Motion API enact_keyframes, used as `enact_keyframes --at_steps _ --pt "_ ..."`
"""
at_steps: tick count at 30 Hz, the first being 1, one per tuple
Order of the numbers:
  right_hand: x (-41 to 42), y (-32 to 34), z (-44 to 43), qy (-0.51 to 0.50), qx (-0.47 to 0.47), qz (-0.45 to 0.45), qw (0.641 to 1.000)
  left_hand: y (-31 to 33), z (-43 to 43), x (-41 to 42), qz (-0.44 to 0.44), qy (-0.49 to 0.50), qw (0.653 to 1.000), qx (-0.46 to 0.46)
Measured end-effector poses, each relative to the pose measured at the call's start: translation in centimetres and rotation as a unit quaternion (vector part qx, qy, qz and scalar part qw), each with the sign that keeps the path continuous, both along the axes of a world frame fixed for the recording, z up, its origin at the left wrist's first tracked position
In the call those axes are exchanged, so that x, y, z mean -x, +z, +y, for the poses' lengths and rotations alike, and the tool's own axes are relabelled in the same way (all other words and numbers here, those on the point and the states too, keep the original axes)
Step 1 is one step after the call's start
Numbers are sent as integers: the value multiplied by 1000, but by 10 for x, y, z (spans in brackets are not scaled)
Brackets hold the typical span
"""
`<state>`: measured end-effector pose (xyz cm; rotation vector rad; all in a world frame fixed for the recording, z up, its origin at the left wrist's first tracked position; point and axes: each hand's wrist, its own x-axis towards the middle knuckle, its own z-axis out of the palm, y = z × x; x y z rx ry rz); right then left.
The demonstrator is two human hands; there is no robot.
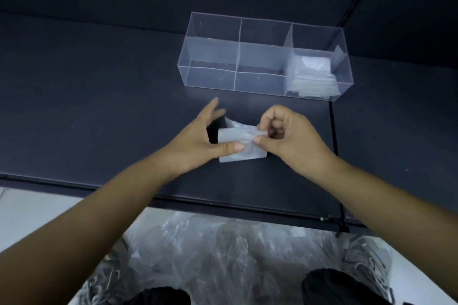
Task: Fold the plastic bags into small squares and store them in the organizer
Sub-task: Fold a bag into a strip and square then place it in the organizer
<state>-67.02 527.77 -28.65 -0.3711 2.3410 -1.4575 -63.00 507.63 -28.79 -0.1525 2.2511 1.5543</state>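
Dark matte table (99,111) fills most of the view, w/ pale floor showing below its near edge. Loose bags (218,252), clear & crumpled, lie in a heap on that floor btwn two grey shoes (369,262). Clear plastic organizer (210,79) sits toward the table's far side, thin dividers splitting it into compartments; the right-end compartment holds a stack of folded squares (313,77). Left hand (195,142) is just on the near side of the organizer, fingers straight & spread apart, thumb laid flat on the bag (238,150), pinning its left part down. Right hand (292,136) has fingers curled in, thumb & forefinger clamped on the bag's right edge. Bag is a small whitish rectangle, partly folded, lying on the table btwn both hands, w/ a loose flap sticking up at its far side
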Motion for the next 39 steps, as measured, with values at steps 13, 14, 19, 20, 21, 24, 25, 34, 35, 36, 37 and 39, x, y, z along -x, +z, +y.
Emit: enact_keyframes --at_steps 13,14,19,20,21,24,25,34,35,36,37,39 --pt "91 35 76 -256 28 -14 966 25 39 64 151 132 980 -7" --pt "105 33 82 -269 3 -6 963 24 39 62 176 124 976 35" --pt "147 21 84 -224 -240 80 941 -9 45 29 245 -46 933 258" --pt "151 20 81 -220 -285 90 929 -17 46 22 234 -68 927 285" --pt "154 20 79 -220 -323 95 916 -23 46 15 225 -83 921 308" --pt "156 15 76 -225 -412 114 875 -41 45 -2 205 -120 900 365" --pt "155 14 75 -226 -430 118 866 -44 45 -6 198 -127 895 378" --pt "121 18 66 -140 -278 321 895 -53 35 -28 214 -157 868 420" --pt "115 15 61 -70 -299 302 902 -53 35 -29 213 -157 867 422" --pt "111 11 58 -8 -334 259 906 -54 35 -30 213 -157 867 422" --pt "109 8 56 33 -367 212 905 -54 35 -30 213 -157 868 421" --pt "111 8 56 63 -399 160 901 -53 35 -30 215 -155 871 415"
